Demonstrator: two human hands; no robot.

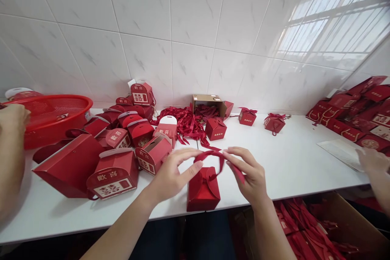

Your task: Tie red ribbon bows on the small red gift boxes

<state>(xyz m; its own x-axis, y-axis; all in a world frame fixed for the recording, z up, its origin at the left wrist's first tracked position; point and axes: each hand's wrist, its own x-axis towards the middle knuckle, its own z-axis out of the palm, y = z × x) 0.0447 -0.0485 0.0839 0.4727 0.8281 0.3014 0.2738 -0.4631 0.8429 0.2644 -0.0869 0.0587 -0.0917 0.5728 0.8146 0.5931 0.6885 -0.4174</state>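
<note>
Two bare hands have a dark red satin ribbon (209,153) between them: the left hand (170,174) pinches one side between thumb and fingers, and the right hand (251,174) grasps the other, a tail slanting down beside its fingers. The ribbon's long span runs side to side, roughly along the near edge of the white counter (286,162), and one part droops towards the lid of the plain red gift box (203,199). That box sits upright at the counter's near edge, just below the grip and on the wearer's side of it, nearer the left hand than the right. Its curved lid flaps are folded in. Whether the ribbon passes under them cannot be told. Beyond the hands, towards the far edge, stand a small red box (215,130) and a heap of loose ribbons (183,120); printed gift boxes (113,176) crowd the left side.
</note>
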